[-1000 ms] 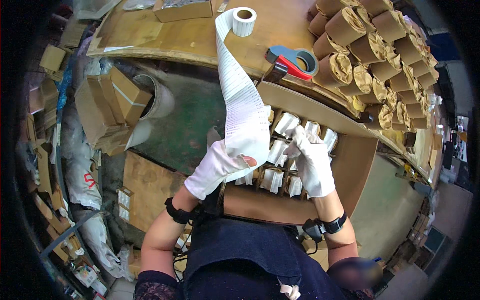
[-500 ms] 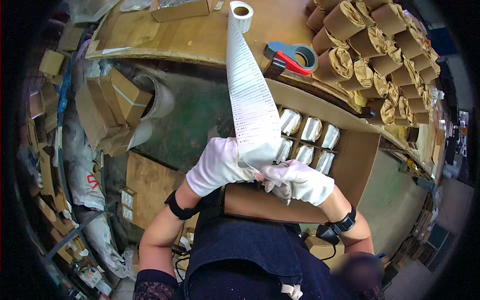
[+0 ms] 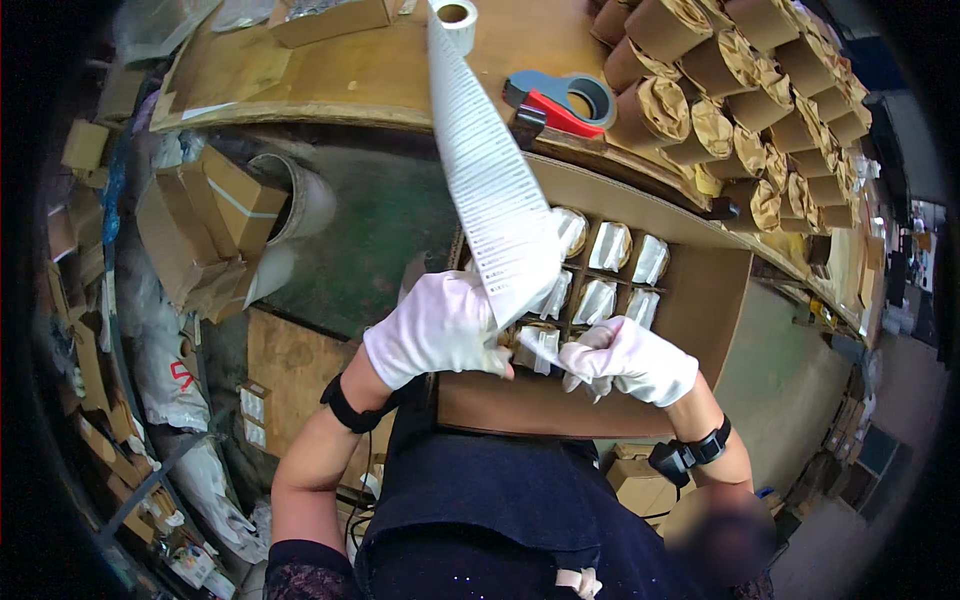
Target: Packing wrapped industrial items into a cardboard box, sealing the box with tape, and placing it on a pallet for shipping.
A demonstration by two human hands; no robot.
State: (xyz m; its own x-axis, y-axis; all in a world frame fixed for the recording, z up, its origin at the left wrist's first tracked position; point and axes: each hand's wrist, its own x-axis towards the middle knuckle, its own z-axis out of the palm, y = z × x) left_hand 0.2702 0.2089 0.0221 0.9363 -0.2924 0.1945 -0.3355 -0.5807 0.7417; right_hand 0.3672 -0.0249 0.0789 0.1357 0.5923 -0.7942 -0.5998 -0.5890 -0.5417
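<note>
A long strip of white printed labels [image 3: 490, 190] runs from a roll [image 3: 457, 27] on the workbench down to my white-gloved left hand [image 3: 432, 330]. That hand is closed on the strip's near end, its thumb pointing right. To the right, my gloved right hand [image 3: 640, 362] pinches a small white label [image 3: 540, 347], which sticks out leftward from the fingertips. Both hands are over a large open cardboard box [image 3: 705, 335]. Inside it, dividers separate several round items with white wrapping [image 3: 609, 246] on top; the strip and my hands cover some of them.
Across the far side, the wooden workbench [image 3: 330, 75] bears a red and grey tape dispenser [image 3: 560, 103] and stacked brown paper-wrapped cylinders [image 3: 655, 110]. Left of the box stand an opened carton [image 3: 205, 235] and a pale round bin [image 3: 305, 200]. Bagged goods [image 3: 175, 360] line the far left.
My right hand has moved right and slightly down, away from the left hand, with a small label now showing in its fingers. The strip's lower part has twisted a little.
</note>
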